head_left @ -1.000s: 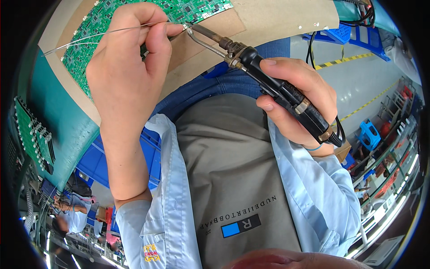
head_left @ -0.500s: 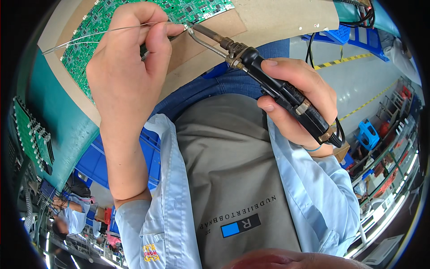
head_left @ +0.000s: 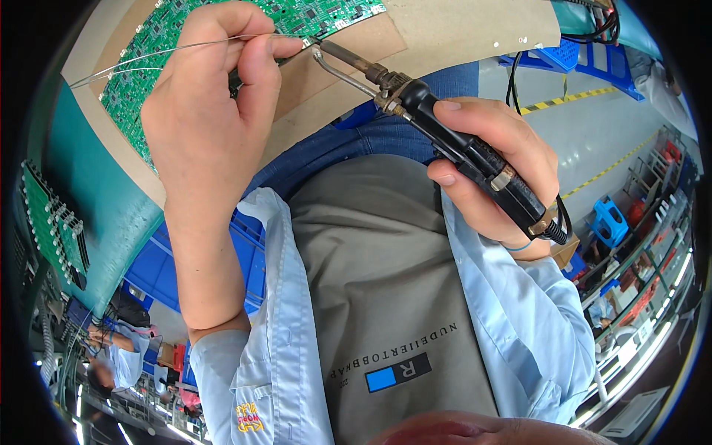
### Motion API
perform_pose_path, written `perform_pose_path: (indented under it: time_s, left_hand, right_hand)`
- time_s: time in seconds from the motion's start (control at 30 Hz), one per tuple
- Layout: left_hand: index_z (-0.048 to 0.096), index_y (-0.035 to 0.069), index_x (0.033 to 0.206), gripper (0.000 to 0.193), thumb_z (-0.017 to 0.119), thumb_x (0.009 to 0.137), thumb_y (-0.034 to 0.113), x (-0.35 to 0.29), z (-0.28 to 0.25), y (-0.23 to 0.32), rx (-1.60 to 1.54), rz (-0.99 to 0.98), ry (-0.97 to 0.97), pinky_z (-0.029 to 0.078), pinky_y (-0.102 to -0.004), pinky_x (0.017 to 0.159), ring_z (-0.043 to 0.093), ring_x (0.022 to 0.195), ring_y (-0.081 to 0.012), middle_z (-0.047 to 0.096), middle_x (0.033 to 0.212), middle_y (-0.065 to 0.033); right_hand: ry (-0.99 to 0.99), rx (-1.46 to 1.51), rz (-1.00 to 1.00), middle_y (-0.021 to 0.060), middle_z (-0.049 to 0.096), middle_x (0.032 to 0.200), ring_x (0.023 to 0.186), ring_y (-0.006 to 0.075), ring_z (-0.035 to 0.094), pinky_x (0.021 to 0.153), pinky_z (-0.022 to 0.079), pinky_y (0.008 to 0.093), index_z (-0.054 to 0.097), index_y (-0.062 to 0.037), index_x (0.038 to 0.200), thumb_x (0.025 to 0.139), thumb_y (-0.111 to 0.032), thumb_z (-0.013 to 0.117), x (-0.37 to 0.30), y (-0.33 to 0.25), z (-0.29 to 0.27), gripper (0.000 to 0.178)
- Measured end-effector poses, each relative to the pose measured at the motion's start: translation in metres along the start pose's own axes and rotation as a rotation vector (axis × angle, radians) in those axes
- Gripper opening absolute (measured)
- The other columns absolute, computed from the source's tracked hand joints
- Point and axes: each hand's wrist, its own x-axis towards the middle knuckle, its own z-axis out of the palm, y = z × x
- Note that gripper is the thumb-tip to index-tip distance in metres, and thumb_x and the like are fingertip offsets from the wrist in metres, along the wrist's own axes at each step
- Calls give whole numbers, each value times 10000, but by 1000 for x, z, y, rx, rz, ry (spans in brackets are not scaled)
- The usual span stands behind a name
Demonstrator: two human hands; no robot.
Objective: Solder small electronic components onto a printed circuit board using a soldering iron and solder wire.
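Note:
My left hand (head_left: 204,122) is closed over the near edge of a green circuit board (head_left: 137,107), pinching thin silvery solder wire (head_left: 170,52) that trails off to the left. A dark object shows partly under its curled fingers; I cannot tell what it is. My right hand (head_left: 508,159) grips a black soldering iron (head_left: 471,152) with a thin metal side tube (head_left: 345,76). The iron points up and left, its tip at the board's near edge beside my left fingertips. Whether the tip touches the board or wire is too small to tell.
Brown board (head_left: 475,26) lies under the circuit board on a teal mat (head_left: 111,215). Another green board (head_left: 52,215) stands at the far left. Black cables (head_left: 604,30) hang at the upper right, near a blue plastic stool (head_left: 549,59). A person (head_left: 122,356) is at lower left.
My left hand has drawn back very slightly to the left, with the wire still pinched. The soldering iron and my right hand have hardly moved.

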Motion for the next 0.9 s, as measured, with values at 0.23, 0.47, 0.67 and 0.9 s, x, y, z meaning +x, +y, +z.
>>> perform_pose_path:
  time_s: [0.23, 0.47, 0.67, 0.9]
  left_hand:
    - [606, 37, 1064, 91, 596, 984, -4, 0, 0, 0, -19, -4, -5, 530, -195, 689, 744, 960, -137, 799, 895, -9]
    - [603, 26, 1060, 89, 596, 981, -14, -1, 2, -2, -11, 27, 10, 530, -194, 686, 744, 959, -143, 795, 904, -18]
    - [601, 17, 1064, 73, 582, 997, -5, -1, 2, 0, -47, 8, 19, 533, -200, 696, 744, 956, -160, 791, 925, -33]
    - [608, 13, 1076, 74, 562, 1018, 10, -5, 3, -6, -327, -121, 60, 541, -229, 784, 742, 965, -190, 786, 939, -76]
  right_hand:
    - [4, 0, 5, 175, 734, 1128, 882, 265, 706, 796, 570, 325, 685, 49, 1176, 816, -105, 838, -4, -1, -2, 420]
    - [54, 33, 2, 134, 754, 1095, 870, 236, 713, 795, 578, 296, 701, 37, 1168, 766, -37, 833, -4, -4, -1, 429]
    - [36, 12, 16, 162, 741, 1100, 869, 245, 713, 792, 576, 308, 687, 47, 1178, 793, -71, 834, -7, -6, -8, 429]
    - [173, 97, 50, 175, 737, 1101, 867, 252, 713, 784, 569, 303, 683, 51, 1192, 799, -65, 833, -12, -3, -2, 437]
